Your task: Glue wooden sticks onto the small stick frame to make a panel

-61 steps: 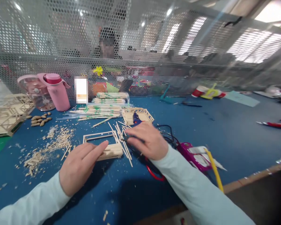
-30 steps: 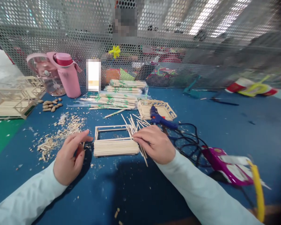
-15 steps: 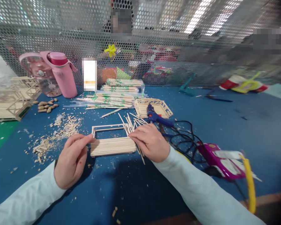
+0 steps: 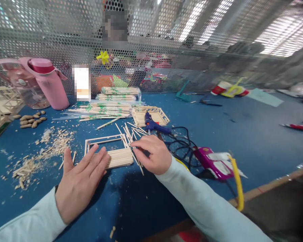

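My left hand (image 4: 79, 179) lies flat and open, fingers stretched over the left end of a flat panel of glued wooden sticks (image 4: 120, 158) on the blue table. My right hand (image 4: 151, 154) is curled at the panel's right end, fingertips pinched among loose thin sticks (image 4: 131, 134) fanned out there. What the pinch holds is too small to name. A rectangular stick frame (image 4: 104, 139) lies just behind the panel. A blue glue gun (image 4: 155, 126) rests beyond my right hand, its black cord (image 4: 181, 143) looping rightwards.
Bundles of sticks (image 4: 108, 107) and a stick tray (image 4: 151, 116) lie farther back. A pink bottle (image 4: 49, 84) stands at the left, with nuts (image 4: 30, 121) and wood scraps (image 4: 40, 151) nearby. A purple tool (image 4: 214, 164) lies at the right. A perforated screen (image 4: 166, 40) closes the far side.
My left hand has gone from a pinch beside the panel's left end to lying flat on it. My right hand stays at the right end. The view swung right.
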### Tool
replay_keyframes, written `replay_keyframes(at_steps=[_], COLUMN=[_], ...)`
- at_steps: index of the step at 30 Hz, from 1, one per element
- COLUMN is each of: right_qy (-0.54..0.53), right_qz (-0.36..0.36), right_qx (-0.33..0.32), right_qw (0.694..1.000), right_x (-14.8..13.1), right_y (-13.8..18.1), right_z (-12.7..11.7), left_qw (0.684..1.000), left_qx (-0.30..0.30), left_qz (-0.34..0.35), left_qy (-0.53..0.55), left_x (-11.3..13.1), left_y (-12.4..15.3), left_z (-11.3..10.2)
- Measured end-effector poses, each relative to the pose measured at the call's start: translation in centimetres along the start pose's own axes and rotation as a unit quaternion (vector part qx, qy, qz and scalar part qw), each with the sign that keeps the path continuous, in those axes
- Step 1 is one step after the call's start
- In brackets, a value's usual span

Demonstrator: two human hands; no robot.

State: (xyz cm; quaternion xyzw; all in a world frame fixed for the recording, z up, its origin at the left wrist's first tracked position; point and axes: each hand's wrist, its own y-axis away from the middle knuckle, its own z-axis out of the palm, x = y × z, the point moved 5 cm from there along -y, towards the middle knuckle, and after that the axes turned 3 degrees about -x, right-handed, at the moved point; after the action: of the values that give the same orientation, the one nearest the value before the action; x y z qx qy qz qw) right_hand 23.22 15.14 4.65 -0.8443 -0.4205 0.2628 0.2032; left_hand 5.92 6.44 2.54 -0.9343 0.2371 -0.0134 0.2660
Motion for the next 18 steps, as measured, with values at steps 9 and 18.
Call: replay_keyframes(at_steps=[9, 18], right_qy=[0.018, -0.046], right_qz=[0.011, 0.093], right_qx=[-0.079, 0.007], right_qw=[0.997, 0.995], right_x=[-0.6, -0.2], right_y=[0.5, 0.5], right_z=[1.7, 0.2], left_qw=[0.997, 0.979], left_qx=[0.009, 0.081], left_qz=[-0.026, -0.141], left_qy=[0.070, 0.122], left_x=[0.2, -1.8], left_y=[0.3, 1.7], left_z=[0.6, -0.9])
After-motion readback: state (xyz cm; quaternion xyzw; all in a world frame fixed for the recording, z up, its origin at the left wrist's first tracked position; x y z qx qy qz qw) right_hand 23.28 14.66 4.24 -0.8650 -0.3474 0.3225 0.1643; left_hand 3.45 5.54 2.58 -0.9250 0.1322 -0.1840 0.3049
